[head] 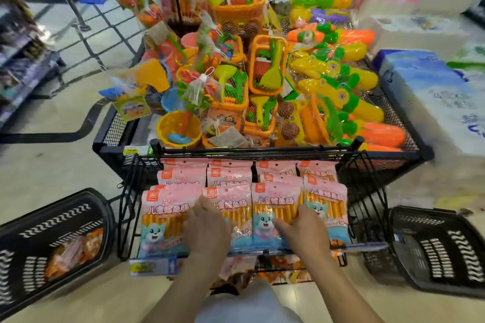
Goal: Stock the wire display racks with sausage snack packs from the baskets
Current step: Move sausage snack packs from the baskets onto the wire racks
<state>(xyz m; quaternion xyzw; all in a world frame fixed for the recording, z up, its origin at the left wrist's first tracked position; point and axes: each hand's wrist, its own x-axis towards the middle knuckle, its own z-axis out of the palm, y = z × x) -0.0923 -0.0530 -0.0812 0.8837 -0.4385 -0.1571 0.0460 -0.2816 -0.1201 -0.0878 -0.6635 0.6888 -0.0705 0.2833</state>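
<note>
A black wire display rack [126,191] hangs on the front of a mesh bin and holds several pink and blue sausage snack packs [164,215] in rows. My left hand [207,231] rests on the second front pack [231,199], its fingers spread over it. My right hand [304,231] lies over the gap between the third pack [273,207] and the fourth pack [326,199], fingers pressing on them. A black basket [31,238] at the left holds orange packs [76,252]. Another black basket [443,246] stands at the right.
The mesh bin [409,123] behind the rack is heaped with plastic beach toys [265,65] and water guns [338,78]. White and blue boxes [430,92] stand at the right. Store shelves [21,60] line the left aisle. More orange packs [283,265] sit on a lower tier.
</note>
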